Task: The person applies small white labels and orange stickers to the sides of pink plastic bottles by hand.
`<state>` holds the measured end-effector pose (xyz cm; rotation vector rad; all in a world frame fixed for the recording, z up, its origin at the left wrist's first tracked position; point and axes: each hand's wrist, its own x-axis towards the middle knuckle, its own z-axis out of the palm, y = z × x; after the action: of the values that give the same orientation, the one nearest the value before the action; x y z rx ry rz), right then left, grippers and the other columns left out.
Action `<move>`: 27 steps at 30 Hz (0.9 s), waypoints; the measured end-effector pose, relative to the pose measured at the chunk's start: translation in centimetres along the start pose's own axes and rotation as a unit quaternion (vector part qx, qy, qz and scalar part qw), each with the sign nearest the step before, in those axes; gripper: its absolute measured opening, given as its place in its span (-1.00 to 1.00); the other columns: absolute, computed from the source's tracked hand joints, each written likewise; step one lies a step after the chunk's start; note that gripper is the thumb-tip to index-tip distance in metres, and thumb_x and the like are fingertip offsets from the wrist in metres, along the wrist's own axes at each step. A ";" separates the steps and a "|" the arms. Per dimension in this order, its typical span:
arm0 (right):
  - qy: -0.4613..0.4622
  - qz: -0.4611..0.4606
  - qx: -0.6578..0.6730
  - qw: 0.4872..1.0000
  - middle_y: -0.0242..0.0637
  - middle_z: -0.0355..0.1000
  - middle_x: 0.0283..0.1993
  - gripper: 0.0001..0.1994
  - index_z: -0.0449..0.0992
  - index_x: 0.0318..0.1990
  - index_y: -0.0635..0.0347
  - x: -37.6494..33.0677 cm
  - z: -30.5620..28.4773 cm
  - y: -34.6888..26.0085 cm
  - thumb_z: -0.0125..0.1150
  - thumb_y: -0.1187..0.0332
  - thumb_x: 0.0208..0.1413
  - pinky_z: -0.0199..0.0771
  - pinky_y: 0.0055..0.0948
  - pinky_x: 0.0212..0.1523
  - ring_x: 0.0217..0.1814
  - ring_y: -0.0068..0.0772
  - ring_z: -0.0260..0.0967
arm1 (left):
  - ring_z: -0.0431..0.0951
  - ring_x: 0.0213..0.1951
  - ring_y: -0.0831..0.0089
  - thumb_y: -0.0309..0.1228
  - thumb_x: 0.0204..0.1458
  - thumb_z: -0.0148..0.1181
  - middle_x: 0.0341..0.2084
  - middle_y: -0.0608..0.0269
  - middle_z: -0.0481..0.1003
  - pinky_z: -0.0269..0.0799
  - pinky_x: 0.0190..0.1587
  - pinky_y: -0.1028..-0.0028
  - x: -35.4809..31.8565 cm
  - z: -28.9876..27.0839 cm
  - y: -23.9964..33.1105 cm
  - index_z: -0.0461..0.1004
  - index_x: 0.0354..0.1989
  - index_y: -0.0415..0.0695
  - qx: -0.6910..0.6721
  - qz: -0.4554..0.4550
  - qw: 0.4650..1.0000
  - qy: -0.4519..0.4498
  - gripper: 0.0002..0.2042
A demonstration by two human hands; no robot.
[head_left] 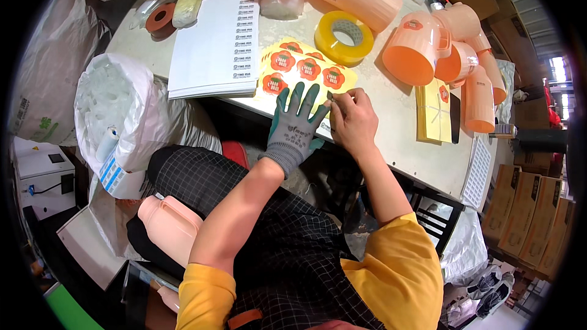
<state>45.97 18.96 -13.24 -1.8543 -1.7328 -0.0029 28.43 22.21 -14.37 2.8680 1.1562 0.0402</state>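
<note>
My left hand [296, 125], in a grey glove with green fingertips, lies with fingers spread on a yellow sheet of stickers [321, 75]. The sheet carries red flower-shaped stickers and sits on top of similar sheets near the table's front edge. At the sheet's lower right corner, my bare right hand [354, 119] has thumb and forefinger pinched together. A small dark bit shows at those fingertips, too small to name. A light pink plastic jug [170, 227] rests beside my left thigh.
A stack of white label sheets [214, 49] lies left of the stickers. Behind are a roll of yellow tape [344, 38] and a brown roll [160, 20]. Several pink jugs [411, 49] crowd the right, near tied yellow cards [433, 113]. A white bag [116, 110] stands left.
</note>
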 end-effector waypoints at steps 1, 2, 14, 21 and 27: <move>0.009 -0.002 0.002 1.000 -0.30 0.47 -0.19 -0.88 0.67 -0.19 0.06 0.0 0.2 0.0 0.41 0.32 0.14 0.55 -0.24 -0.23 -0.12 -0.20 0.51 | -0.05 0.59 -0.11 0.13 0.05 0.37 0.58 -0.01 0.03 -0.23 0.56 -0.23 -0.1 -0.1 0.0 0.20 0.56 0.20 0.002 -0.001 1.000 -0.001 -0.12; 0.016 -0.006 0.003 1.000 -0.30 0.47 -0.19 -0.88 0.67 -0.19 0.06 0.0 0.3 0.0 0.41 0.32 0.14 0.55 -0.23 -0.24 -0.12 -0.20 0.51 | -0.05 0.59 -0.11 0.13 0.05 0.37 0.58 -0.01 0.03 -0.23 0.56 -0.23 -0.1 0.0 0.1 0.20 0.56 0.21 0.002 -0.002 1.000 -0.002 -0.12; 0.024 0.000 -0.040 0.999 -0.26 0.45 -0.16 -0.87 0.65 -0.14 0.03 0.9 0.9 -0.2 0.37 0.31 0.19 0.54 -0.20 -0.26 -0.09 -0.16 0.50 | -0.10 0.61 -0.08 0.11 0.07 0.37 0.61 0.01 -0.04 -0.28 0.57 -0.25 0.1 0.0 -0.3 0.20 0.56 0.23 -0.026 -0.005 1.000 -0.014 -0.14; 0.030 0.042 0.006 0.999 -0.30 0.45 -0.11 -0.69 0.65 0.17 -0.07 0.6 1.4 0.1 0.25 0.35 0.30 0.52 -0.27 -0.21 -0.08 -0.26 0.47 | -0.08 0.60 -0.09 0.10 0.05 0.38 0.60 0.01 -0.03 -0.28 0.57 -0.26 -0.1 0.1 -0.2 0.18 0.57 0.25 -0.039 -0.005 0.999 -0.004 -0.12; 0.146 0.236 0.392 0.877 -0.36 0.39 -0.07 -0.67 0.61 0.24 0.22 1.1 -1.4 0.8 0.12 0.45 0.40 0.44 -0.47 -0.07 -0.07 -0.48 0.36 | -0.11 0.61 -0.08 0.09 0.06 0.38 0.60 0.03 -0.02 -0.29 0.57 -0.24 -0.1 -0.2 0.1 0.22 0.55 0.21 -0.042 0.004 0.999 0.003 -0.15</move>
<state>47.36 19.38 -11.98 -1.4874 -0.8342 0.5112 28.46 22.08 -14.17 2.8005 1.1161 0.0952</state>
